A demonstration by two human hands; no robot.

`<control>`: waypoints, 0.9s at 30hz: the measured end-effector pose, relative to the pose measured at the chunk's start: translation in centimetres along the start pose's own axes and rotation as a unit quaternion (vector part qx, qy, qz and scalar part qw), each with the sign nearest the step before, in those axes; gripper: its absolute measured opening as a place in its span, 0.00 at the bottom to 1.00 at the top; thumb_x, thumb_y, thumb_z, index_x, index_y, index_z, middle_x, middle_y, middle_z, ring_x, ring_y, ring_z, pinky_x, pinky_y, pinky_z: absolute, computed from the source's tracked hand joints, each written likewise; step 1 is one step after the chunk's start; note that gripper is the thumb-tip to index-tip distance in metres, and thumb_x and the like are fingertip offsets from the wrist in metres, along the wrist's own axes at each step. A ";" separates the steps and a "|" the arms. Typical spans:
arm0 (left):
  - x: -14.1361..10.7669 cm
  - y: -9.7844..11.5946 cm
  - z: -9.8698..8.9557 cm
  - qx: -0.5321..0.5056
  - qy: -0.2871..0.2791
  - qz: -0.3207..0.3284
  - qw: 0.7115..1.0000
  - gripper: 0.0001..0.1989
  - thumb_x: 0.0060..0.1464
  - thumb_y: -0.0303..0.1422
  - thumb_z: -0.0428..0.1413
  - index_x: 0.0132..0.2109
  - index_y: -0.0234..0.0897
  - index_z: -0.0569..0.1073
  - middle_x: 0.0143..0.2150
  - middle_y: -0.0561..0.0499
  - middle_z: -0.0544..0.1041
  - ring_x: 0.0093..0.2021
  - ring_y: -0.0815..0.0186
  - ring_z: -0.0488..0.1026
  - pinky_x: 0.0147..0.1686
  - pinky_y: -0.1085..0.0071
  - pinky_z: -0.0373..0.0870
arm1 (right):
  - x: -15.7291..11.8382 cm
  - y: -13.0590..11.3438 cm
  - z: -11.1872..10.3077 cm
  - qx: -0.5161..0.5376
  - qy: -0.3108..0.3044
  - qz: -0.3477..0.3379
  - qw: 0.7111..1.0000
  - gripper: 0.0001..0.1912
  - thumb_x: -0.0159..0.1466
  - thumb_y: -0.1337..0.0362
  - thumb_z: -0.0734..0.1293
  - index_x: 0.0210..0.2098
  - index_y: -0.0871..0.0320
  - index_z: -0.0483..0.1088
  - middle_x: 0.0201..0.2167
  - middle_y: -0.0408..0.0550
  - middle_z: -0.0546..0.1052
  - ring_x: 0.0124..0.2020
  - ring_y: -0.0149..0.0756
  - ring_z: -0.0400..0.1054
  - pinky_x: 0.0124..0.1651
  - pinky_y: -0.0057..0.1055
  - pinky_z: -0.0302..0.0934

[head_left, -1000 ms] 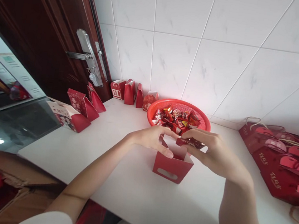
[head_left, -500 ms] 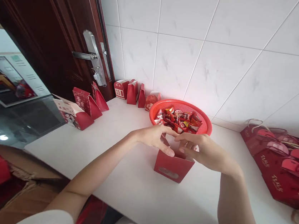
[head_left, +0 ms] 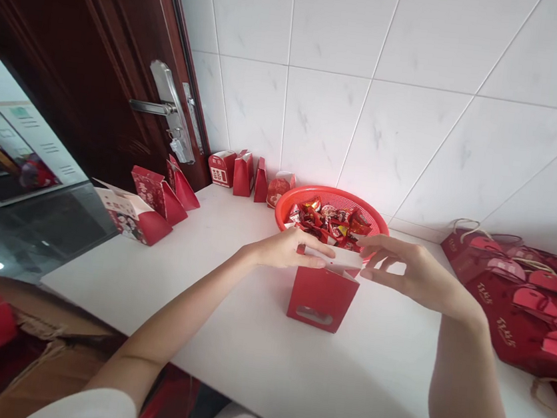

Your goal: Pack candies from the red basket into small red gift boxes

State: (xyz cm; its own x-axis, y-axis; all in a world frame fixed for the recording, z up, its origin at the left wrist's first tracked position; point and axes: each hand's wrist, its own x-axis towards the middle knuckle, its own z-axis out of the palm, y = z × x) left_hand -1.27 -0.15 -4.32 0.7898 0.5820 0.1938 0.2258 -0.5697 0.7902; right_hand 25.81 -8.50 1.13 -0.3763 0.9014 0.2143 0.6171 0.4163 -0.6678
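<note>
A red paper gift box (head_left: pixel 321 298) with a small oval window stands upright on the white table (head_left: pixel 243 339). Its white inner top flap shows between my hands. My left hand (head_left: pixel 290 248) pinches the upper left edge of the box, with thumb in front and index finger over the top. At the upper right corner is my right hand (head_left: pixel 405 270), its thumb and fingers apart; whether the fingertips touch the box is hard to tell. Just behind the box, a red plastic basket (head_left: pixel 377 213) holds wrapped candies (head_left: pixel 339 226).
Small red boxes (head_left: pixel 244 173) line the tiled wall. More folded boxes (head_left: pixel 156 198) stand at the table's left end. Several dark red gift bags (head_left: pixel 484 299) with rope handles fill the right side. A cardboard carton (head_left: pixel 29 368) sits lower left, near a brown door (head_left: pixel 76 45).
My right hand has moved right, away from my left hand, and its fingers have spread. The box's top now looks more drawn together, its white flap raised. The view has shifted slightly.
</note>
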 end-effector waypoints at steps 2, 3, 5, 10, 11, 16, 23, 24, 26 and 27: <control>0.0 0.1 0.3 0.027 0.015 0.018 0.999 0.16 0.63 0.42 0.61 0.53 0.41 0.82 0.54 0.46 0.83 0.54 0.57 0.79 0.52 0.64 0.73 | -0.3 0.9 0.4 0.006 -0.003 0.027 1.000 0.33 0.56 0.41 0.75 0.53 0.55 0.74 0.46 0.54 0.81 0.37 0.44 0.77 0.39 0.41 0.75; -0.1 0.1 0.5 0.034 0.025 0.026 0.999 0.16 0.64 0.42 0.60 0.53 0.41 0.82 0.53 0.46 0.84 0.52 0.57 0.80 0.52 0.65 0.73 | -0.4 1.4 0.9 0.011 -0.006 0.035 0.999 0.36 0.55 0.41 0.76 0.56 0.55 0.72 0.48 0.55 0.80 0.37 0.45 0.77 0.38 0.41 0.75; -0.4 0.1 0.8 0.031 0.042 0.042 0.998 0.16 0.65 0.42 0.58 0.54 0.41 0.82 0.52 0.45 0.84 0.50 0.58 0.81 0.49 0.66 0.75 | -0.6 2.6 2.1 0.026 -0.018 0.045 0.998 0.42 0.53 0.42 0.78 0.60 0.55 0.68 0.48 0.55 0.79 0.37 0.44 0.77 0.36 0.40 0.74; -1.6 -1.1 2.2 -0.002 0.084 0.059 0.995 0.36 0.52 0.42 0.69 0.66 0.43 0.72 0.63 0.42 0.76 0.63 0.51 0.74 0.62 0.59 0.71 | -1.3 5.1 6.2 0.158 0.038 0.001 0.987 0.22 0.66 0.48 0.69 0.53 0.54 0.70 0.39 0.49 0.80 0.30 0.36 0.72 0.37 0.37 0.72; -1.9 -1.5 2.7 -0.016 0.104 0.054 0.993 0.41 0.50 0.41 0.70 0.70 0.44 0.67 0.65 0.42 0.75 0.65 0.51 0.72 0.64 0.57 0.70 | -1.4 5.4 7.0 0.179 0.059 0.002 0.982 0.19 0.67 0.49 0.69 0.50 0.55 0.71 0.37 0.48 0.79 0.30 0.35 0.72 0.35 0.36 0.71; -2.0 -2.5 4.8 -0.092 0.186 0.014 0.978 0.22 0.59 0.43 0.63 0.57 0.38 0.78 0.58 0.41 0.80 0.58 0.53 0.78 0.55 0.62 0.77 | -1.8 5.5 9.1 0.197 0.141 -0.003 0.970 0.17 0.68 0.49 0.68 0.47 0.55 0.73 0.35 0.48 0.79 0.24 0.32 0.68 0.27 0.32 0.67; -0.6 -1.3 5.8 -0.134 0.215 0.009 0.967 0.14 0.58 0.41 0.63 0.46 0.37 0.82 0.50 0.44 0.84 0.53 0.56 0.81 0.54 0.63 0.77 | -2.2 4.9 8.7 0.225 0.175 0.017 0.959 0.20 0.67 0.46 0.68 0.49 0.55 0.74 0.38 0.49 0.79 0.26 0.34 0.69 0.24 0.31 0.67; -0.5 -1.3 6.0 -0.135 0.214 0.008 0.967 0.14 0.58 0.41 0.63 0.45 0.37 0.82 0.49 0.44 0.85 0.52 0.56 0.81 0.53 0.63 0.78 | -2.4 5.0 8.6 0.230 0.179 0.022 0.956 0.21 0.66 0.45 0.69 0.48 0.55 0.74 0.40 0.50 0.79 0.26 0.33 0.69 0.23 0.31 0.66; -0.3 -1.6 6.5 -0.129 0.212 0.015 0.969 0.15 0.58 0.44 0.63 0.43 0.37 0.83 0.47 0.43 0.85 0.50 0.56 0.81 0.51 0.63 0.78 | -3.0 5.0 8.5 0.239 0.174 0.035 0.955 0.24 0.65 0.44 0.69 0.48 0.56 0.74 0.38 0.49 0.78 0.24 0.32 0.67 0.24 0.32 0.66; -0.2 -1.8 6.8 -0.123 0.212 0.022 0.969 0.15 0.58 0.44 0.63 0.42 0.37 0.83 0.46 0.43 0.85 0.49 0.56 0.82 0.50 0.63 0.79 | -3.4 4.9 8.4 0.246 0.167 0.044 0.954 0.25 0.65 0.42 0.69 0.48 0.56 0.74 0.34 0.47 0.77 0.23 0.32 0.66 0.25 0.32 0.66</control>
State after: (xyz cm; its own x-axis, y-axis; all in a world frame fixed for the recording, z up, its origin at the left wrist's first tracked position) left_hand 2.07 -3.18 -9.72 0.4780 0.7762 0.4112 0.0136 -0.4746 0.8801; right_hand 24.30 -10.49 -8.90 -0.0458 0.9524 0.3014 0.2061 0.3043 -0.9300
